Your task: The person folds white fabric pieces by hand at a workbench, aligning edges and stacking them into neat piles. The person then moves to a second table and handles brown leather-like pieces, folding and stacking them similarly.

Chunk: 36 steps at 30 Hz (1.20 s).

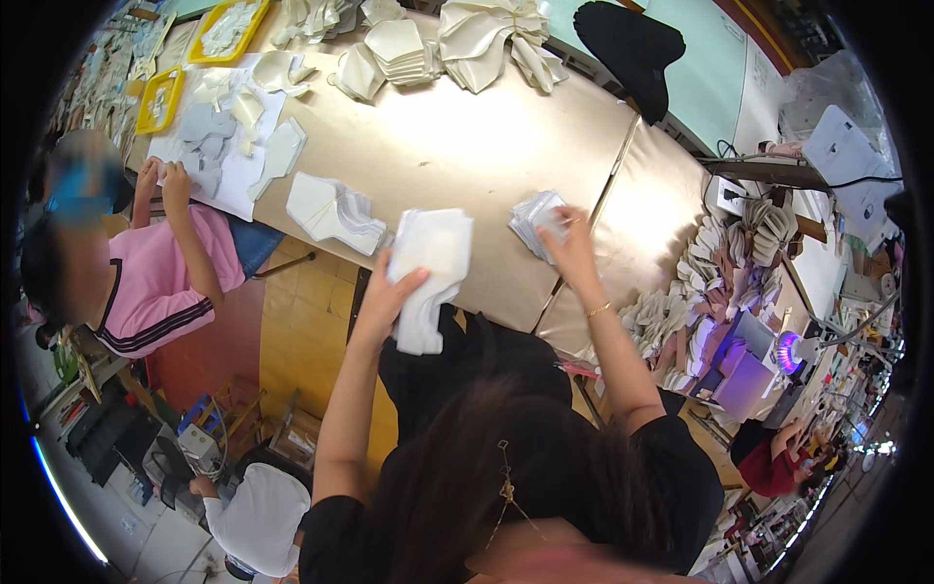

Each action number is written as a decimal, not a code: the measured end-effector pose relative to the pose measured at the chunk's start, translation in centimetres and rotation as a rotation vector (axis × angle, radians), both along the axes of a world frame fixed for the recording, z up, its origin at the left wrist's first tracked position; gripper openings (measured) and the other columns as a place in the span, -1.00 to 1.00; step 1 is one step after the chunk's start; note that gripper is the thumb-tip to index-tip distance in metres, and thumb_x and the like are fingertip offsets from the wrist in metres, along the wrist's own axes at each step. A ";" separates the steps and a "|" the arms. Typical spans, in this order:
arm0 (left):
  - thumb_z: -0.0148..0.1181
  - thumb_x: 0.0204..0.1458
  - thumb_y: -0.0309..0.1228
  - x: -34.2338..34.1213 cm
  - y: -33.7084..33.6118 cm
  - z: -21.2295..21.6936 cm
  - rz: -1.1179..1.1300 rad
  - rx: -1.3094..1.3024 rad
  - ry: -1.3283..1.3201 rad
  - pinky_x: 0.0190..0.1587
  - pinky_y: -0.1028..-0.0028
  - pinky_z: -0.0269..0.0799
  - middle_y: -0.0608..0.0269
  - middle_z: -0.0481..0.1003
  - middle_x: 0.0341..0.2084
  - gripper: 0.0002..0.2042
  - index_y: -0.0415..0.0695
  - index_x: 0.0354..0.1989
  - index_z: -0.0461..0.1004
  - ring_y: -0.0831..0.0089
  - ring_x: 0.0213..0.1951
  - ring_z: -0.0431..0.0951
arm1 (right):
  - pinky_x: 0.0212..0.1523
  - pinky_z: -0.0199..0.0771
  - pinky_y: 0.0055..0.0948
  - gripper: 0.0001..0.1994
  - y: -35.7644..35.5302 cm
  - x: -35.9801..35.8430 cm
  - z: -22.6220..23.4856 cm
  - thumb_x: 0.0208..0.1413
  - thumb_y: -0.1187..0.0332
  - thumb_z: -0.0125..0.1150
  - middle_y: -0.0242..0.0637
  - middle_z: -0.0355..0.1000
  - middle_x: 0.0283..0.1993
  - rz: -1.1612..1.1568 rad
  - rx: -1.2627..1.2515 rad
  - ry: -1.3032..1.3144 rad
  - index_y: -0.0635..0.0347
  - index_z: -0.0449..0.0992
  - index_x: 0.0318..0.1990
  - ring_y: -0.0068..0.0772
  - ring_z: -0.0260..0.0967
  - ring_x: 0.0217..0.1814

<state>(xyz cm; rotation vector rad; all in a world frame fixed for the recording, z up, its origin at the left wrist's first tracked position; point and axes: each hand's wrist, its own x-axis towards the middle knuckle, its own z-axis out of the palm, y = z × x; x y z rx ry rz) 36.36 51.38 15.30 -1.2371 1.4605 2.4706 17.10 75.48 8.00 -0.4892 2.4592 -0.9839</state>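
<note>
The person wears a black shirt (574, 457) in the lower middle of the frame. Its sleeves (673, 453) are short and black too. Long dark hair (428, 477) hangs down in front, a bit blurry. A thin gold necklace (506, 490) has small shiny bits and splits in two low down. A thin gold bracelet (598, 310) goes round the right wrist. The left hand (391, 300) and right hand (572, 243) are bare. Black cloth (472, 360) covers the lap.

Below the tan table (413, 170) lay yellow-and-red floor (302, 316); beyond it, a pale-green worktop (715, 73); to the table's right, a purple-glowing lamp (789, 352).
</note>
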 end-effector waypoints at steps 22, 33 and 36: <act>0.39 -0.07 -0.25 -6.5 10.4 -8.2 -0.196 -0.382 -0.158 0.07 0.26 0.32 -0.04 0.22 0.09 -0.23 -0.28 0.25 0.08 0.20 0.06 0.32 | 0.05 0.41 -0.37 -0.15 1.7 -3.1 -1.0 -0.36 0.05 0.56 0.07 0.40 0.00 0.073 0.065 -0.556 0.41 0.26 0.04 -0.17 0.40 0.05; 0.41 -0.07 -0.34 -1.4 6.6 -2.3 0.032 0.067 0.131 0.22 0.36 0.23 0.10 0.26 0.16 -0.18 -0.24 0.30 0.01 0.35 0.19 0.28 | 0.05 0.36 -0.46 -0.32 -7.0 6.3 5.9 0.02 0.03 0.37 -0.11 0.32 0.00 -0.139 -0.361 -0.827 0.36 0.16 0.06 -0.41 0.29 0.05; 0.40 -0.09 -0.40 1.4 4.5 -0.8 0.240 0.140 0.121 0.21 0.32 0.27 0.10 0.31 0.13 -0.23 -0.24 0.28 0.07 0.33 0.16 0.33 | 0.05 0.36 -0.45 -0.34 -11.0 8.6 7.4 0.04 0.03 0.36 -0.08 0.33 -0.02 -0.042 -0.425 -0.832 0.36 0.18 0.05 -0.39 0.31 0.03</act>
